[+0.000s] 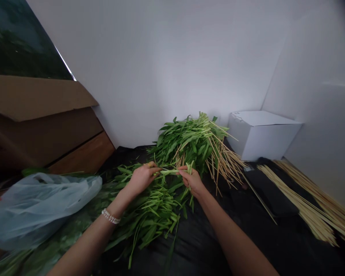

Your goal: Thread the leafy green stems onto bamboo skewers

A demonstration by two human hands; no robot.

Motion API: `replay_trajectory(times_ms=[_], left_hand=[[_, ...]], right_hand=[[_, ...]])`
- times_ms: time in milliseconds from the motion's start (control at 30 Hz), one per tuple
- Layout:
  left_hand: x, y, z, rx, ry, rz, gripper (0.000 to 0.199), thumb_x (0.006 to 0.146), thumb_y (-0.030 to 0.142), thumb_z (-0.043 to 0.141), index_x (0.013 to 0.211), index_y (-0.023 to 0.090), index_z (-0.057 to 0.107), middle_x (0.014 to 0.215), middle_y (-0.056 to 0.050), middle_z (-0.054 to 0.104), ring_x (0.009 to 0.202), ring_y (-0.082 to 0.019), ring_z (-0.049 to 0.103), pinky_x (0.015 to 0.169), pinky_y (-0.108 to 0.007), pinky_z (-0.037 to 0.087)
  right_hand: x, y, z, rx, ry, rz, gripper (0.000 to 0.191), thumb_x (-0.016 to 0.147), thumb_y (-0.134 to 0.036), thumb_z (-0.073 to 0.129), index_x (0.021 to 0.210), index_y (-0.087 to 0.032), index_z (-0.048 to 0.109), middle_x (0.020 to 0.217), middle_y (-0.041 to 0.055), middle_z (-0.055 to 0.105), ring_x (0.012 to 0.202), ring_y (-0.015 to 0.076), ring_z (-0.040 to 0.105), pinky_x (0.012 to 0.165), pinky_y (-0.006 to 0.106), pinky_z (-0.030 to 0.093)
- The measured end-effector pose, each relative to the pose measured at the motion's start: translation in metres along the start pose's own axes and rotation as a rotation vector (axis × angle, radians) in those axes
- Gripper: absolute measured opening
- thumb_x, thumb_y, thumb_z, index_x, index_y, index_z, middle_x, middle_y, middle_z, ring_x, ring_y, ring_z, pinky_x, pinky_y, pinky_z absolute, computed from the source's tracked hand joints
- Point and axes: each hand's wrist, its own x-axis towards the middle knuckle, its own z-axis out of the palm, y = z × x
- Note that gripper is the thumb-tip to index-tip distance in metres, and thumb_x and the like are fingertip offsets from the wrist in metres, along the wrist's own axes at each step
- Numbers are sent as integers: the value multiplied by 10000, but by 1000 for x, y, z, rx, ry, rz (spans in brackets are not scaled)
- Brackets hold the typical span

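My left hand (145, 178), with a beaded bracelet at the wrist and a ring, pinches one end of some pale green stems (170, 172). At the other end, my right hand (193, 181) has its fingers closed around the same leafy stems, which look like water spinach. The stems stretch between both hands. Below them lies a loose heap of cut leafy greens (158, 207) on a black sheet. Just beyond my hands is a larger pile of greens (186, 136), with many thin wooden sticks (225, 161) poking out of its right side.
A translucent plastic bag (43, 207) rests at left before an open cardboard box (43, 99). A white box (264, 132) stands against the wall at back right. Loose wooden sticks (301, 203) and a black flat case (271, 195) lie at right on the black sheet (218, 230).
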Motion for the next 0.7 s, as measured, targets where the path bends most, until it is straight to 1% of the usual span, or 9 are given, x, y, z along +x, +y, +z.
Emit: replay_trajectory(times_ms=[133,233,300,367,400,467,567,633,700], left_hand=[[-1,1,0,22,2,51,234,893,278,522,1019,241,716,1003,-43,679,879,-190,628,710,-257,444],[-2,3,2,-19,45,-16,193,831,242,557,922,216,726,942,-43,692,864,-197,633,718,-262,447],[-2,4,5,-105,87,-94,183,788,227,564,865,204,729,898,-41,692,820,-190,634,722,-262,448],[0,3,7,-245,138,-180,177,751,225,559,798,197,727,851,-35,687,769,-177,627,730,-261,446],[1,2,9,-338,164,-229,168,728,227,559,756,194,722,822,-30,683,747,-170,620,732,-259,443],[4,2,12,-587,212,-386,122,657,232,584,662,186,697,740,-14,663,707,-159,598,714,-249,435],[8,8,22,-912,239,-633,104,582,273,611,578,173,643,582,17,594,585,-133,537,593,-227,411],[12,11,29,-1006,227,-723,164,590,330,602,572,168,617,511,28,552,494,-119,491,507,-223,386],[14,9,34,-1048,232,-781,202,605,363,585,573,164,599,482,28,538,445,-114,467,463,-224,378]], right_hand=[[-2,-3,4,-64,-9,-23,341,618,-395,773,835,-147,683,699,47,719,299,19,312,309,187,165],[-3,-4,7,-103,-11,-19,365,605,-417,776,838,-148,695,693,47,722,310,20,305,320,192,160],[-4,-4,9,-119,-13,-9,387,597,-435,778,846,-149,700,691,51,725,314,21,296,325,195,152],[-5,-4,11,-118,-12,1,414,591,-455,778,859,-148,703,692,56,728,313,19,277,327,199,137],[-5,-4,12,-115,-10,5,427,589,-464,779,866,-148,703,696,59,730,311,18,269,328,201,131],[-6,-2,14,-107,-3,10,445,597,-478,775,885,-148,702,712,65,734,311,18,265,329,204,129],[-7,0,16,-104,13,5,448,620,-491,761,902,-149,700,724,66,736,311,23,271,328,207,139],[-7,1,16,-97,24,-5,449,626,-495,757,905,-147,700,720,64,735,313,25,270,326,209,145],[-6,1,13,-86,38,-18,451,625,-499,756,896,-142,699,703,61,731,312,26,269,324,209,144]])
